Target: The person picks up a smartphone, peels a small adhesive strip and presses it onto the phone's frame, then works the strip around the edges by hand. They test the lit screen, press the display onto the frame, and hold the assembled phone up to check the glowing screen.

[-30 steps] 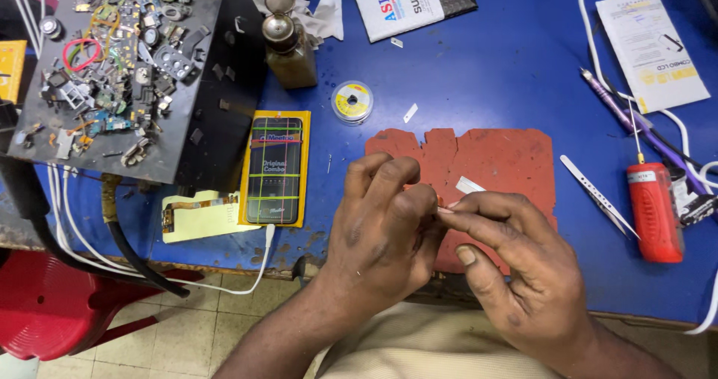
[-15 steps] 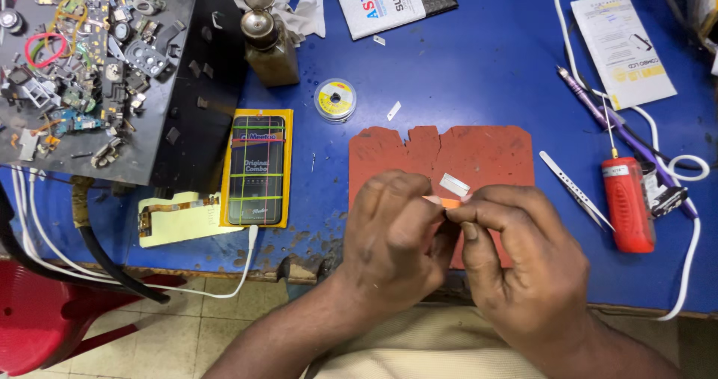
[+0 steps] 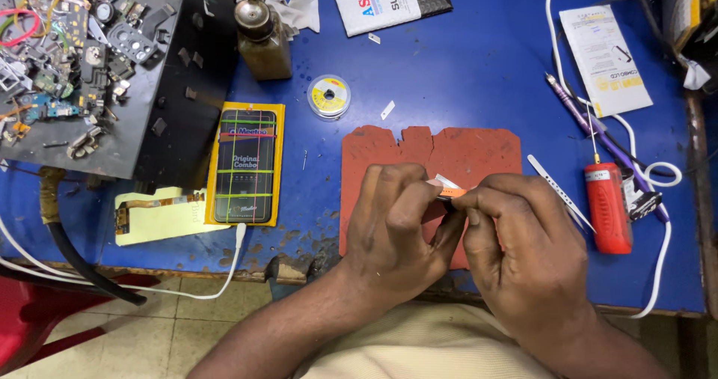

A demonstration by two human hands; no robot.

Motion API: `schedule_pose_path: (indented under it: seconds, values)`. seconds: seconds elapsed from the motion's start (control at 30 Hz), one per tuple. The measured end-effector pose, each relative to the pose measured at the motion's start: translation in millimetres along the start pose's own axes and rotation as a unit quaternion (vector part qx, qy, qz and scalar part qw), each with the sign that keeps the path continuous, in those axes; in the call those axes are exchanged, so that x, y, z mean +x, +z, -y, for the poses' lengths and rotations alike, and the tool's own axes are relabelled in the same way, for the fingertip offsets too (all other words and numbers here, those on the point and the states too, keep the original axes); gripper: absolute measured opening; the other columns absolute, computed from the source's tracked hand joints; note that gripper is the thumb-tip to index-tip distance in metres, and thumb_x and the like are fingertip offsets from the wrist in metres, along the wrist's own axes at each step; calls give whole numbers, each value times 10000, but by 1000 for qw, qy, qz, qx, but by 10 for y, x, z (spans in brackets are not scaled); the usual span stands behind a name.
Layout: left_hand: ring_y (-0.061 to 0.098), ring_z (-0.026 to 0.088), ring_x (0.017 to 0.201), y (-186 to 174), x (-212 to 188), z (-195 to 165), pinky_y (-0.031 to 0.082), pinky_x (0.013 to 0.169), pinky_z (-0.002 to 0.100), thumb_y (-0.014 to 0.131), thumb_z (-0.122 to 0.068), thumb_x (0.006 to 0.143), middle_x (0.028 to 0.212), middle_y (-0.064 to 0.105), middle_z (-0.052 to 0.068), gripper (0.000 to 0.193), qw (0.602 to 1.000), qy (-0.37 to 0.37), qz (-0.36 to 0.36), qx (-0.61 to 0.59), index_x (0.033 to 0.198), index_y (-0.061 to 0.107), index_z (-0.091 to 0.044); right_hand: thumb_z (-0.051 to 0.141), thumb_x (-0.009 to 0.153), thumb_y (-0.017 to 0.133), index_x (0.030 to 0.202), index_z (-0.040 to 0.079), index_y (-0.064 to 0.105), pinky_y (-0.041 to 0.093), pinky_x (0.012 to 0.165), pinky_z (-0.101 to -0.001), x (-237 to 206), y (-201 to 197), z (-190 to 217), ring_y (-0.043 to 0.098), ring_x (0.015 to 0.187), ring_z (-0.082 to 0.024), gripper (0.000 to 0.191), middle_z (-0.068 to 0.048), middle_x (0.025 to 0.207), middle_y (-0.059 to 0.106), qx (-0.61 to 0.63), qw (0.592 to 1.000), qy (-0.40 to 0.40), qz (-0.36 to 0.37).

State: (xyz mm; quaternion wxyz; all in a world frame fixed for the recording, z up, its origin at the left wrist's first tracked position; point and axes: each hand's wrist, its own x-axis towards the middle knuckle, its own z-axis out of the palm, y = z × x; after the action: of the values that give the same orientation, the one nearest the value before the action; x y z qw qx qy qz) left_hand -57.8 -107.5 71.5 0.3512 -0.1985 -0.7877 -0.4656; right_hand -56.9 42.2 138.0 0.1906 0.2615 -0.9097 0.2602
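Note:
My left hand (image 3: 393, 225) and my right hand (image 3: 527, 248) meet over a red-brown rubber mat (image 3: 479, 151) on a blue workbench (image 3: 464, 72). Together their fingertips pinch a small thin part (image 3: 449, 190) with an orange strip and a white tab sticking up. Most of the part is hidden by my fingers. Both hands rest low on the mat near the bench's front edge.
A phone display in a yellow packet (image 3: 245, 163) lies left of the mat, a solder-wick spool (image 3: 328, 96) and brown bottle (image 3: 263, 38) behind. Tweezers (image 3: 561, 193), a red bottle (image 3: 607, 207), cables (image 3: 658, 173) sit right. A black tray of scrap parts (image 3: 82, 57) stands far left.
My hands have stayed together on the small part, fingers shifting slightly. The view has drifted a little, so the bench items sit slightly differently in frame.

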Motion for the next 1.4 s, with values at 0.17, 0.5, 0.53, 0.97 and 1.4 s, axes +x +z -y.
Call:
schedule_pose_path:
  seconds: [0.17,0.5,0.53,0.97,1.4]
  values:
    - [557,288,931,15,10,18,436,738,405,829,55,890,1110,543,132,693,1000,7,-4,-10,1335,322,-105,-68,938,718,1068,-11,655,533,699,-343,12,26,-11,643,832,-229,156,-129,1042,621,9,1000,-14,-8]
    - [554,291,923,34,36,38,426,749,417,786,91,894,1081,531,126,649,1000,13,-10,-21,1314,324,-87,-52,918,740,1091,14,664,527,789,-379,20,79,7,636,931,-253,201,-111,1059,618,-16,999,-27,-15]
    - [554,291,927,35,37,40,428,751,414,784,91,894,1083,531,127,645,1000,13,-11,-19,1310,325,-87,-54,914,741,1087,13,663,525,787,-381,23,85,7,632,927,-255,201,-113,1057,618,-17,999,-27,-16]
    - [558,288,945,60,34,56,432,763,415,773,70,896,1093,538,119,609,1000,11,-22,-16,1289,336,-91,-60,892,753,1086,14,645,520,820,-404,44,144,21,621,950,-287,234,-110,1054,603,-17,999,-37,-29]
    - [554,343,1010,23,13,62,457,808,434,775,66,855,1168,525,153,691,999,0,10,-35,1341,312,-95,-97,850,726,1028,25,697,566,749,-335,97,91,-9,680,911,-226,218,-108,1080,630,90,996,23,2]
